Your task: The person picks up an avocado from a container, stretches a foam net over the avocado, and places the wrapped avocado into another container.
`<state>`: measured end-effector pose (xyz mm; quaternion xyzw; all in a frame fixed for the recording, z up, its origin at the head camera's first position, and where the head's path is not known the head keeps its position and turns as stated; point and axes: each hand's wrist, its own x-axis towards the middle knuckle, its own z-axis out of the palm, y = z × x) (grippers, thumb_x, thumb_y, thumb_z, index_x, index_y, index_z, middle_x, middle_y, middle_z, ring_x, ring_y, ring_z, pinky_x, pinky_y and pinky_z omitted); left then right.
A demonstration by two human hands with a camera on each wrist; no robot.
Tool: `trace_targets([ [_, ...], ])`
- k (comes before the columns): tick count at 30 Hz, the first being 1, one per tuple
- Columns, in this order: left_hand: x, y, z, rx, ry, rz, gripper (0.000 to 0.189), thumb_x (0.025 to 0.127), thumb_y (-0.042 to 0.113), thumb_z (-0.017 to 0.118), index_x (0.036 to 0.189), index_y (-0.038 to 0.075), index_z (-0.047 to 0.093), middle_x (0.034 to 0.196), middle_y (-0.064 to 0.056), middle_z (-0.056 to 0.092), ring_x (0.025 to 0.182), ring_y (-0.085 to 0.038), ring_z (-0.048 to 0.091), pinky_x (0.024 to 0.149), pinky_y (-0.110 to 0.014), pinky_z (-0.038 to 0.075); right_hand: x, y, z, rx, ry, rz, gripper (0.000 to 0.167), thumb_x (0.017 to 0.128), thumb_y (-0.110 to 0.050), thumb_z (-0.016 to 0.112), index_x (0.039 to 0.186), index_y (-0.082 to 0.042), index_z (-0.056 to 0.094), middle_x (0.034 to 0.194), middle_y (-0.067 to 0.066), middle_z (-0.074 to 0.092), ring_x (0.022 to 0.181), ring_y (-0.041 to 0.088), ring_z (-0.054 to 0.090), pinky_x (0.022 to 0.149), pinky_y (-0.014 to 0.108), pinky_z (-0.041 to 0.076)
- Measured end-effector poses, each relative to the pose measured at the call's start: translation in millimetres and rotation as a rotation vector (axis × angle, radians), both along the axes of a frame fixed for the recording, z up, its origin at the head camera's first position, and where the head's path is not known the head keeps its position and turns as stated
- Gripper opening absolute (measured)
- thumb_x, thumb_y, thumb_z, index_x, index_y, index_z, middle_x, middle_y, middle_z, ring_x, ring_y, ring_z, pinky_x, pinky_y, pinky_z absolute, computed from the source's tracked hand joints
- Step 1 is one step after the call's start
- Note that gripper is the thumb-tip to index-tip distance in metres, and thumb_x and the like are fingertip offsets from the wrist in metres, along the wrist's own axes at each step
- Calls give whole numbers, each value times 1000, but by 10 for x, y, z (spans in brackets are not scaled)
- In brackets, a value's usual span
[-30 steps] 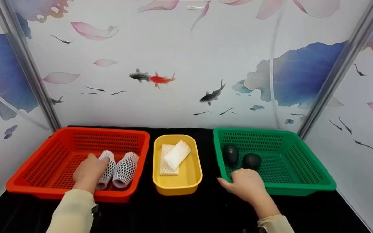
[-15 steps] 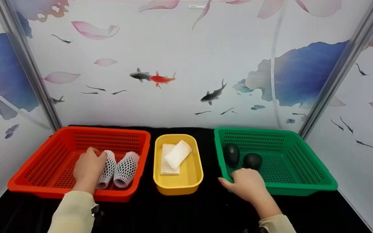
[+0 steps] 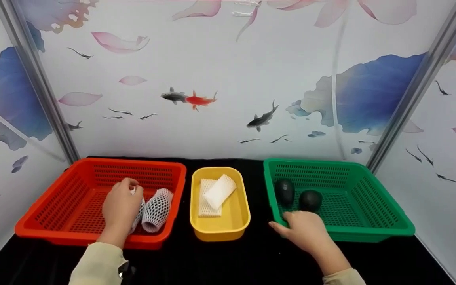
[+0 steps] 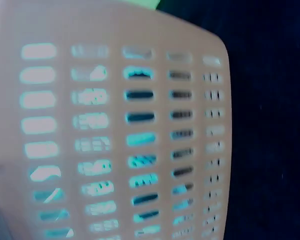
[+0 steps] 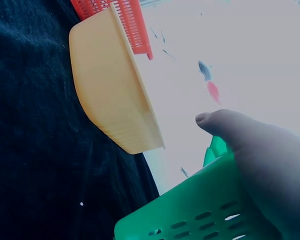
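In the head view, my left hand (image 3: 121, 204) is inside the red basket (image 3: 54, 213), over the left of two white foam net sleeves. Its thumb and fingers pinch the far end of that sleeve (image 3: 137, 217), most of which the hand hides. Another net sleeve (image 3: 157, 209), dark through its mesh, lies just right of it. My right hand (image 3: 305, 231) grips the near-left rim of the green basket (image 3: 370, 228), thumb outside. The right wrist view shows this thumb (image 5: 235, 127) by the green wall. Two black, avocado-like fruits, one long (image 3: 284, 192) and one rounder (image 3: 310, 200), lie beyond those fingers.
Between the baskets stands a yellow tub (image 3: 232, 215) with two flattened white foam nets (image 3: 220, 192) in it. Everything rests on black cloth (image 3: 228, 265). A printed panel (image 3: 228, 59) rises behind. The left wrist view is filled by a slotted basket wall (image 4: 115, 30).
My left hand has moved right, from beside the left net sleeve to over it, its fingers now at the far end. The right hand keeps its grip. The head view has shifted slightly.
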<state>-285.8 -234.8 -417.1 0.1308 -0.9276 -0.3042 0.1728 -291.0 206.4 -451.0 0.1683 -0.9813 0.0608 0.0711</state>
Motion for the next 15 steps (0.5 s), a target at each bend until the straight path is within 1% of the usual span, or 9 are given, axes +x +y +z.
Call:
trace_targets([
  [5, 8, 119, -4, -7, 46, -19, 33, 97, 25, 48, 119, 5, 62, 113, -16, 62, 92, -33, 61, 73, -49, 48, 54, 69, 16, -78, 46, 19, 50, 93, -60, 50, 64, -21, 45, 52, -6, 35, 46, 11, 35, 47, 31, 31],
  [8, 15, 206, -13, 0, 72, -42, 30, 97, 25, 49, 116, 7, 64, 112, -14, 63, 91, -31, 62, 74, -48, 49, 61, 126, 23, -132, 95, 8, 43, 94, -58, 53, 68, -23, 52, 56, -10, 41, 48, 8, 37, 48, 30, 34],
  [11, 19, 307, -29, 18, 90, -74, 28, 96, 25, 49, 113, 9, 65, 109, -12, 64, 94, -29, 61, 77, -48, 48, 56, 184, 25, -176, 142, -14, 33, 94, -51, 58, 75, -25, 60, 64, -14, 49, 52, 6, 42, 51, 31, 40],
  [12, 22, 340, -34, 21, 97, -85, 28, 96, 24, 50, 113, 9, 65, 109, -11, 64, 94, -30, 61, 78, -48, 48, 53, 201, 26, -186, 150, -22, 29, 94, -49, 60, 77, -25, 62, 66, -14, 51, 53, 5, 44, 51, 31, 42],
  [15, 28, 435, -57, 25, 108, -106, 27, 95, 24, 52, 112, 9, 66, 109, -11, 65, 96, -30, 62, 79, -49, 48, 40, 248, 36, -205, 155, -41, 29, 94, -48, 59, 80, -23, 65, 71, -13, 56, 55, 5, 47, 53, 33, 44],
])
